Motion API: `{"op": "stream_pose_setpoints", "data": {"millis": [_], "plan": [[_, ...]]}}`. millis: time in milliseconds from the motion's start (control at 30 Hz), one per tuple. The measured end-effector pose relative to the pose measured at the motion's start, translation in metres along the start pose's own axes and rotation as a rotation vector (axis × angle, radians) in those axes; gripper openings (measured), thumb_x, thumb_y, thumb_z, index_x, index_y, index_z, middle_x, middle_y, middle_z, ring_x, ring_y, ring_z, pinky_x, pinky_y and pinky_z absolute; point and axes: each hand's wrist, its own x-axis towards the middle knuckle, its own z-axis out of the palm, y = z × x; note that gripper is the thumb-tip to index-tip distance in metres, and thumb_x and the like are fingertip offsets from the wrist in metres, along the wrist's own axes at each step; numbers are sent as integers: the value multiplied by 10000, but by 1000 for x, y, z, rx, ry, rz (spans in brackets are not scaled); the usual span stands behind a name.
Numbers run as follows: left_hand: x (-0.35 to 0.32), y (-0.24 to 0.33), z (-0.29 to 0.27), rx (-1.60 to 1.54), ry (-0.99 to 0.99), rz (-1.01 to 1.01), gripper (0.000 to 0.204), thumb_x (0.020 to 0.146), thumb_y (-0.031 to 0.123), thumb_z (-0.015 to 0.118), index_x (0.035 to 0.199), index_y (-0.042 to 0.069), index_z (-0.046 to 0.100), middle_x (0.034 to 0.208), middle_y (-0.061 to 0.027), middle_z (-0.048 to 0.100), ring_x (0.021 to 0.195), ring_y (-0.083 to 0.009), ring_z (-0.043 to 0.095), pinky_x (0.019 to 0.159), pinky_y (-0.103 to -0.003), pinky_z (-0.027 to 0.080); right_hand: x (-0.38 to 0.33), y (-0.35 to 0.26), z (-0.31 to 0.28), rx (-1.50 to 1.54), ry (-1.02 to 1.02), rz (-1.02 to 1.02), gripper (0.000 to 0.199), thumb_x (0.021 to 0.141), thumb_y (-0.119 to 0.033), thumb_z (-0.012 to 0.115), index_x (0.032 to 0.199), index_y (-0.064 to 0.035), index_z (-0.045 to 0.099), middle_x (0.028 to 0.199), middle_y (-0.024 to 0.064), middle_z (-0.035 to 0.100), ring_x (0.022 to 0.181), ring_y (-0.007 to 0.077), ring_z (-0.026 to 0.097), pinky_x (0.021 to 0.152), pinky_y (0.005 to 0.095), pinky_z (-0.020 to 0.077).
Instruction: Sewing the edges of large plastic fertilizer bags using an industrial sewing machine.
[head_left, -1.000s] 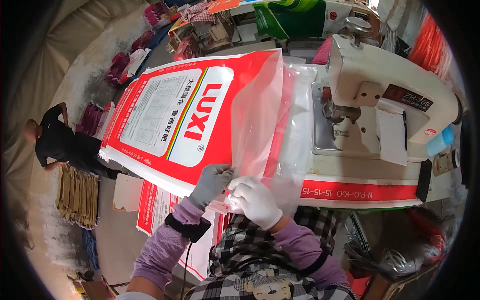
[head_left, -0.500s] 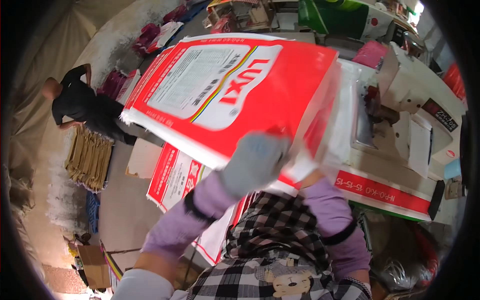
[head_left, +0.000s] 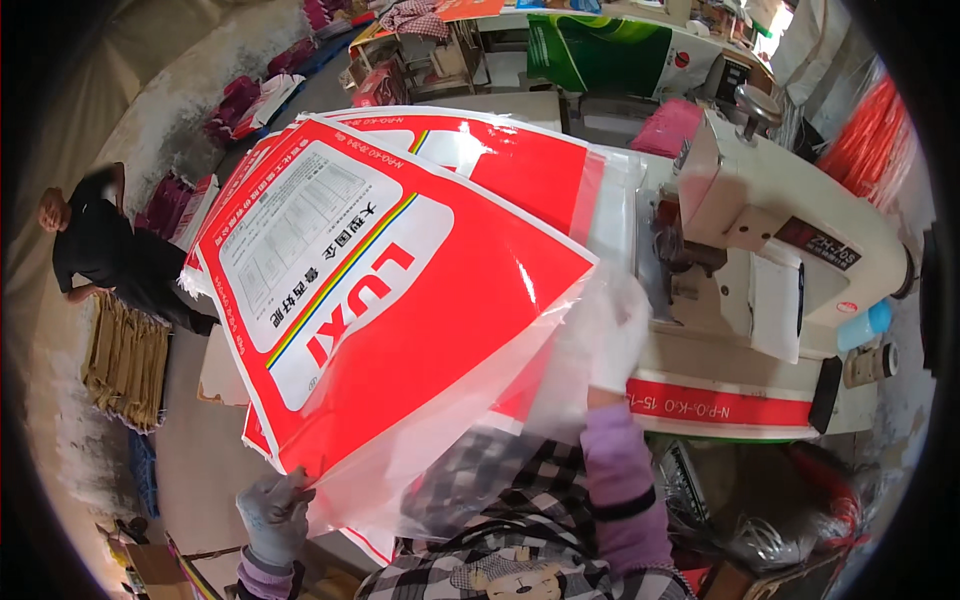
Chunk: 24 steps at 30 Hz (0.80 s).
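Note:
A red and white printed sack (head_left: 440, 290) lies at a slant in front of me on top of other sacks, with a clear plastic liner (head_left: 430, 455) sticking out of its near end. My right hand (head_left: 612, 335), in a white glove and slightly blurred, is closed on the liner at the sack's right corner. At the near left corner, my left hand (head_left: 275, 515), in a grey glove, pinches the sack's edge. A small dark bit shows at its fingertips; I cannot make out what it is. Beneath, a similar red sack (head_left: 540, 170) shows its far part.
A cream sewing machine (head_left: 790, 215) stands on the table at right, with a blue bottle (head_left: 865, 325) and red strands (head_left: 870, 140) beyond. Tied brown bundles (head_left: 125, 355) and a person in black (head_left: 100, 240) are at left. Behind lies a pink bundle (head_left: 668, 128).
My hands have moved apart, the left one down to the near left corner, the right staying at the right. The top sack has swung toward me, and its clear liner now spreads out.

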Motion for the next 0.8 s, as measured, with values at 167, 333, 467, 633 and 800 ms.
{"op": "stream_pose_setpoints", "data": {"millis": [167,333,467,633,800], "plan": [[6,-3,11,-154,131,-30,282,623,-59,696,884,16,620,686,-142,546,625,-235,596,486,-351,437,-5,-41,-11,-565,-10,-709,444,762,-104,737,1171,-1,600,1327,128,467,1281,306,394,973,383,416],[10,-25,3,-69,178,-24,256,665,36,763,849,18,586,645,-131,526,568,-246,572,461,-374,409,29,-6,-7,-452,-658,-520,239,776,-58,653,1012,-55,688,1022,122,673,1004,241,635,814,337,500],[8,-42,1,151,112,77,301,697,216,809,850,71,594,567,-101,502,462,-296,501,448,-389,381,14,-23,4,-405,-429,-315,141,776,-31,631,898,-30,702,878,131,694,796,224,681,734,321,519],[-8,-62,-8,366,-58,305,441,636,127,775,1056,124,638,530,-67,458,423,-267,470,423,-381,346,4,-2,4,-401,-368,-389,112,733,-7,677,845,-18,669,856,127,689,693,229,667,662,319,515],[-34,-76,7,382,-96,411,605,610,27,707,1190,180,629,545,-58,419,463,-268,465,431,-391,329,34,-15,13,-817,-437,-272,207,753,-87,694,947,-40,640,861,103,654,726,287,636,673,332,511]]}}
